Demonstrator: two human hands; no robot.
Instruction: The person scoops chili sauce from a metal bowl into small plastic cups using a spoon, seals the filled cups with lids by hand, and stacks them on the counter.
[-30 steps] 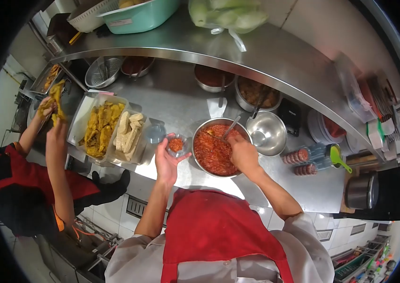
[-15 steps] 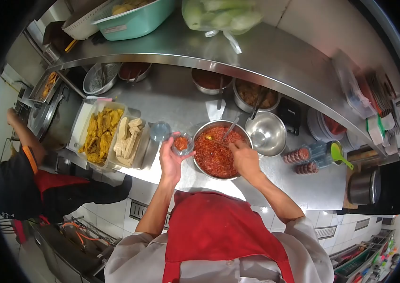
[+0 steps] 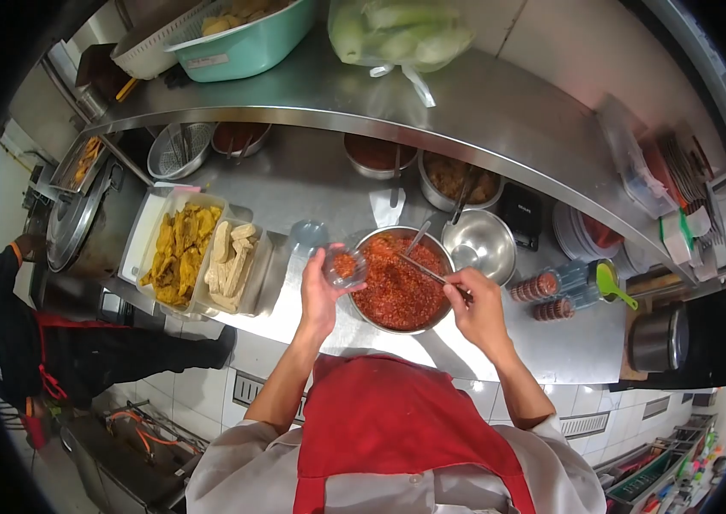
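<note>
My left hand (image 3: 319,295) holds a small clear cup (image 3: 347,266) with some red sauce in it, beside the left rim of a steel bowl. That bowl is full of chunky red sauce (image 3: 393,295). My right hand (image 3: 478,310) is closed round the dark handle of a metal spoon (image 3: 426,270), whose other end reaches into the sauce. A second metal utensil (image 3: 419,236) leans in the same bowl at the top. Close by on the right stands a shiny steel bowl (image 3: 481,244) with no food in it.
Tubs of yellow chicken (image 3: 181,248) and pale blocks (image 3: 230,264) stand left, near clear cups (image 3: 309,234). A steel shelf (image 3: 500,103) overhangs the counter. Stacked cups (image 3: 552,308) lie right. A co-worker (image 3: 80,360) stands at far left.
My right hand has drawn back to the right and now grips the spoon handle further from the sauce. My left hand and cup have shifted slightly right. The co-worker has moved away and lowered the arms.
</note>
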